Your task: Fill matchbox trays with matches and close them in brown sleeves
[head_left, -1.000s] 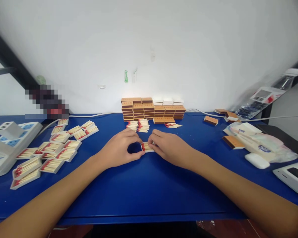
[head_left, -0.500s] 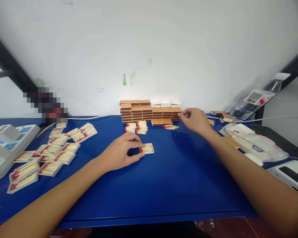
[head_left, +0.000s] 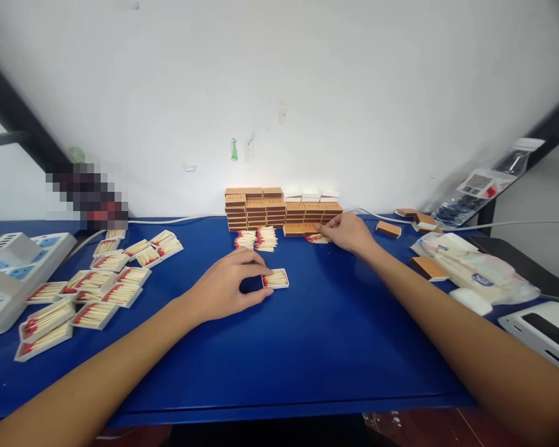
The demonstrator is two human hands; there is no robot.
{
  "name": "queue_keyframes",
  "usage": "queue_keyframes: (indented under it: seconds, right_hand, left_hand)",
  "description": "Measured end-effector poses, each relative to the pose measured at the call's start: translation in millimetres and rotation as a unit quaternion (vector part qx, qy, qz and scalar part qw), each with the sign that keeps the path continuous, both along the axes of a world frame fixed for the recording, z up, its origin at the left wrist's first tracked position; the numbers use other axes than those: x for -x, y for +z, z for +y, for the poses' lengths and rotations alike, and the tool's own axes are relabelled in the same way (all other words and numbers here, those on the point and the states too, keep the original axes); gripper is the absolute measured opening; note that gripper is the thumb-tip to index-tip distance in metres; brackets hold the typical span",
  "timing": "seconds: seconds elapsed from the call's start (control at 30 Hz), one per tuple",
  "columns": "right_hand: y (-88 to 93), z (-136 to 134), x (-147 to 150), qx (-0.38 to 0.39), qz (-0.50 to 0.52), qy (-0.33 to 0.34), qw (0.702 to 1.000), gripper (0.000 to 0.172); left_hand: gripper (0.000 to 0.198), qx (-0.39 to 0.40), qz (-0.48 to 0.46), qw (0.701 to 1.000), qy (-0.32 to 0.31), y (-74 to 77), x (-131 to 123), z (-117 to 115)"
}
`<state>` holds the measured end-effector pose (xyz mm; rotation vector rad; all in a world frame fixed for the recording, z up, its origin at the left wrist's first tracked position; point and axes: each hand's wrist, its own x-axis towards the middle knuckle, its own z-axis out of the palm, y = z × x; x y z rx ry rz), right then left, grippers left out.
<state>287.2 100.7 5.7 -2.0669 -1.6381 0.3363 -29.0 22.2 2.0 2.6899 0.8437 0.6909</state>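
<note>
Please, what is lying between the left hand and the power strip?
In the head view, white trays of red-tipped matches lie between the left hand and the power strip.

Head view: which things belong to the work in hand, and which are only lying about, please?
Probably in the work:
matchbox tray at the left hand
loose matches at the right hand
filled matchbox trays
stacked matchboxes

Probably just lying about:
power strip
plastic bottle
tissue pack

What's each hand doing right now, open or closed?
Left hand: holding the match tray at its left end.
Right hand: at the rightmost match pile; can't tell if it's gripping any.
</note>
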Motion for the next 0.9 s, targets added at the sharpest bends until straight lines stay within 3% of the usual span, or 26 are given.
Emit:
queue_keyframes:
  seconds: [0.37,0.5,0.6,0.73,0.9]
  right_hand:
    - [4.5,-4.4,-2.7,0.0,0.146,0.004,0.989,0.041]
    - [12.4,-10.2,-8.9,-0.002,0.203,0.0,0.979,0.048]
    - [22.9,-19.9,-6.6,-0.045,0.264,-0.003,0.964,0.04]
    - [33.5,-44.6,17.8,-0.025,0.37,0.123,0.92,0.045]
    - [24.2,-78.0,64.1,0.077,0.401,0.24,0.88,0.053]
  left_hand:
    - [0.025,0.0,-0.011,1.0,-0.009,0.9,-0.5,-0.5]
    - [0.022,0.008,-0.006,1.0,-0.009,1.2,-0.8,-0.9]
    - [0.023,0.006,-0.005,1.0,-0.005,1.6,-1.2,-1.5]
    - [0.033,0.008,-0.037,0.999,0.023,1.6,-0.5,-1.5]
    - [0.066,-0.006,-0.094,0.991,0.09,1.6,2.3,1.3]
